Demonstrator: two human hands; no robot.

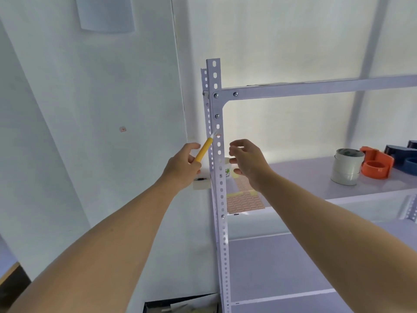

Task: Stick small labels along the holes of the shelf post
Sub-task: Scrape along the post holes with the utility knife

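On the wall well left of the left hand, a small pinkish sticker. Next, left hand raised, fingers wrapped around a yellow-handled tool, handle slanting up and to the right. Pale tip of the tool touching the front face of the white shelf post, above both hands, at a small label lying beside one of the post's holes; too blurred to tell whether stuck down fully. Just below the left hand, a white block against the post's left side, something small and dark on top of it. Post upright between the two hands, holes running down its whole length. Just right of the post, right hand held up, close to the post but not touching it, fingers loosely curled, thumb below them, nothing seen in it. Behind its fingertips, a small white cup with a green print. Below the right hand, on the shelf board, sheets of orange labels lying flat. Well to the right of the right hand, stacked rolls of tape, then an orange tape dispenser, then a dark blue dispenser at the frame edge.
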